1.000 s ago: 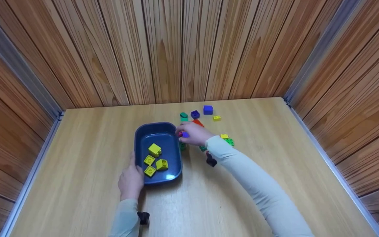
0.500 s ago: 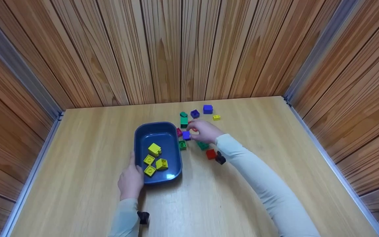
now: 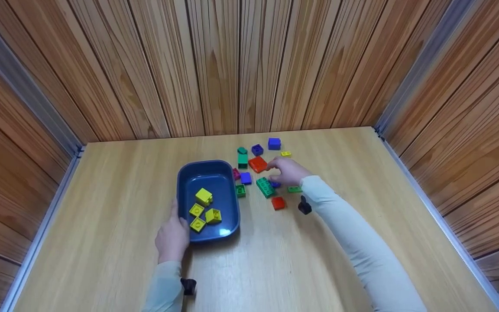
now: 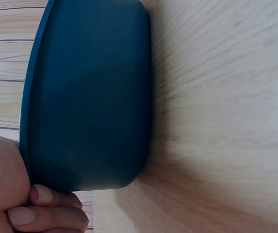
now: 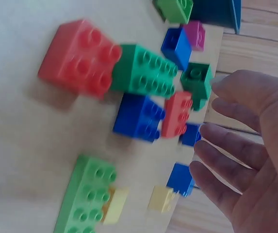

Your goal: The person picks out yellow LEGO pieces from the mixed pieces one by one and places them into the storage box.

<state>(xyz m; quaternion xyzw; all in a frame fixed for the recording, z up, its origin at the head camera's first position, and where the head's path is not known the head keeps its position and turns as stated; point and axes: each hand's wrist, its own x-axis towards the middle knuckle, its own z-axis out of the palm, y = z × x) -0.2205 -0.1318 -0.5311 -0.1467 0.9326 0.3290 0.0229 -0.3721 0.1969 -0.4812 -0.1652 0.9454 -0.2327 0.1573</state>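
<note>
Toward the far edge of the surface (image 3: 362, 208), right of the middle, sits a loose scatter of plastic toy bricks, and the right hand (image 3: 287, 170) hovers over them with its fingers (image 5: 236, 131) spread and straight, holding nothing. Closest to it are a long green brick (image 3: 265, 187), a blue brick (image 3: 275, 184) half tucked under the hand, an orange-red brick (image 3: 257, 164) and a small flat green brick (image 3: 294, 189). A tiny yellow brick (image 3: 286, 154) lies just past the hand, nearer the far edge.

These look like hard, light, smooth plastic, so I'd guess a quick pinch across two opposite flat sides does it; the studded top gives a bit of bite. Nothing fragile, but small ones could skitter if nudged.

The left hand (image 3: 172, 237) holds the near left corner of a dark blue tub (image 3: 228, 203), thumb on the rim and fingers (image 4: 46, 213) curled under the wall. Four yellow bricks (image 3: 204, 210) already sit inside it.

The top is pale wood-grain laminate with metal trim along the left and right edges, boxed in by wooden plank walls (image 3: 232, 65) on three sides.
</note>
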